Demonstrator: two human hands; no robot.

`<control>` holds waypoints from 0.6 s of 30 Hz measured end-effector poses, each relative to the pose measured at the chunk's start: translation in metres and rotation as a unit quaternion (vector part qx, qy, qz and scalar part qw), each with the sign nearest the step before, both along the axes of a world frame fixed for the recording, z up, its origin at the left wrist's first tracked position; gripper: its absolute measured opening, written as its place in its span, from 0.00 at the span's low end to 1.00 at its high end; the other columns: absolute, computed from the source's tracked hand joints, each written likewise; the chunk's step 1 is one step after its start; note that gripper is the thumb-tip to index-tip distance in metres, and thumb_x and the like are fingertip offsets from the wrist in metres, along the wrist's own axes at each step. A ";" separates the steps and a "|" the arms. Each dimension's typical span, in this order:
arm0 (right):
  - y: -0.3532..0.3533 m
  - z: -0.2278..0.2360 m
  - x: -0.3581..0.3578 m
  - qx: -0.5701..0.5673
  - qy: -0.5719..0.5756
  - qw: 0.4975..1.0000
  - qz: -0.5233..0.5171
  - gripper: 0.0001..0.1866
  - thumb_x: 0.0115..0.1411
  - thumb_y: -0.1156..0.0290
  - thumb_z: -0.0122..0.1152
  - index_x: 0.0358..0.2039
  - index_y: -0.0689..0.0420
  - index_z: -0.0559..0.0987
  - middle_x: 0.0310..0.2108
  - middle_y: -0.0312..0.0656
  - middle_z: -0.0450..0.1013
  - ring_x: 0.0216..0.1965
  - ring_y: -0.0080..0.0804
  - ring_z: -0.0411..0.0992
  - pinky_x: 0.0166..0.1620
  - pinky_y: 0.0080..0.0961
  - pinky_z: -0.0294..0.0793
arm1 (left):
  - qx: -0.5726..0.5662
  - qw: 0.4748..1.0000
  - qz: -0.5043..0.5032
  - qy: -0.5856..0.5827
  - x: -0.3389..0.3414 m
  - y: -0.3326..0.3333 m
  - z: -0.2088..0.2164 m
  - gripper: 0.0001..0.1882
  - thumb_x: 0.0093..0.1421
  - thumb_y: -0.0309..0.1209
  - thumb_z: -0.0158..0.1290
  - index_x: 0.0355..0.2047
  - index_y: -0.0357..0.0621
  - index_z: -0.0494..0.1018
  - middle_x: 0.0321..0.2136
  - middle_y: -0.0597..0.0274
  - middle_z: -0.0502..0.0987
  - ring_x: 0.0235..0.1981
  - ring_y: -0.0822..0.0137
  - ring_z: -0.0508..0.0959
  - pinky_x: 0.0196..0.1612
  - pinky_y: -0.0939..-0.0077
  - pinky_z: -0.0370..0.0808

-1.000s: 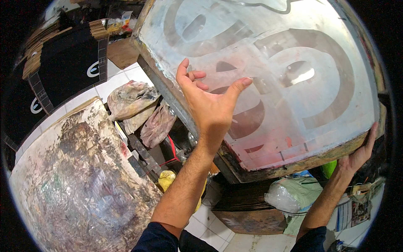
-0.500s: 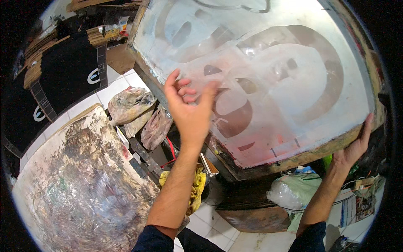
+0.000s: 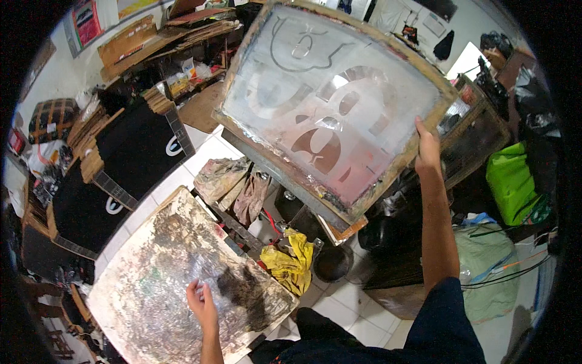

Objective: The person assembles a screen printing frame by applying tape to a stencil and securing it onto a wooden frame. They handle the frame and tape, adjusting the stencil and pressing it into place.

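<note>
A screen printing frame [image 3: 376, 151] stands raised and tilted, with cartoon face parts showing on its pale mesh. My right hand [image 3: 428, 145] grips the right side of its wooden border, fingers partly hidden behind it. Lower left, my left hand [image 3: 203, 303] hovers over or rests on a paint-smeared board [image 3: 139, 285]; I cannot tell if it touches. Its fingers are slightly bent and apart, with nothing seen between them. A dark shadow lies on the board beside this hand.
Black printed pieces [image 3: 142, 142] with eye designs lie at the left on stepped boards. Stained rags [image 3: 221, 182] and a yellow cloth [image 3: 291, 261] sit between board and frame. A pale green sack [image 3: 485, 267] and a bright green bag [image 3: 510, 182] are at the right.
My left hand has come away from the front of the mesh, down to the smeared board. The frame appears farther off and the view takes in more of the room; my right hand still holds it.
</note>
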State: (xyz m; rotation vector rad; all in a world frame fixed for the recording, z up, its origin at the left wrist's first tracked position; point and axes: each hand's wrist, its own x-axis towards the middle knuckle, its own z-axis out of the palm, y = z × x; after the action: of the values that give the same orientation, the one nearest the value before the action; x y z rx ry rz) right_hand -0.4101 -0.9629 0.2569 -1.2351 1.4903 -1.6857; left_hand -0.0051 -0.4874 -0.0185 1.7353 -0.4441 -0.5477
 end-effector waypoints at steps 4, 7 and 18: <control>-0.061 -0.043 -0.031 0.115 -0.081 0.986 0.085 0.38 0.59 0.56 0.72 0.61 0.69 0.70 0.60 0.52 0.70 0.58 0.45 0.71 0.58 0.45 0.72 | 0.061 0.994 0.085 -0.025 0.013 0.074 0.024 0.19 0.70 0.33 0.57 0.56 0.36 0.68 0.40 0.63 0.71 0.34 0.78 0.70 0.35 0.80 0.68; -0.082 -0.064 -0.040 0.162 -0.101 0.977 0.099 0.38 0.60 0.55 0.71 0.62 0.68 0.70 0.63 0.52 0.68 0.59 0.46 0.71 0.59 0.48 0.72 | 0.069 0.987 0.147 -0.018 0.010 0.095 0.045 0.19 0.71 0.34 0.56 0.56 0.37 0.68 0.38 0.64 0.71 0.33 0.78 0.70 0.35 0.81 0.67; -0.118 -0.118 -0.052 0.212 -0.143 0.962 0.091 0.44 0.56 0.47 0.68 0.69 0.55 0.67 0.72 0.48 0.59 0.73 0.45 0.53 0.73 0.50 0.44 | 0.076 0.985 0.154 -0.006 -0.012 0.090 0.080 0.20 0.72 0.35 0.55 0.58 0.38 0.66 0.40 0.62 0.71 0.33 0.75 0.73 0.31 0.79 0.72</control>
State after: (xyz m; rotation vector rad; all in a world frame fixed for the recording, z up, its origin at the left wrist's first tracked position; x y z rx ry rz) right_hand -0.4622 -1.0811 0.1390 -0.8295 1.4151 -1.2739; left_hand -0.0166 -0.3970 0.0614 1.9103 -0.1387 -0.3545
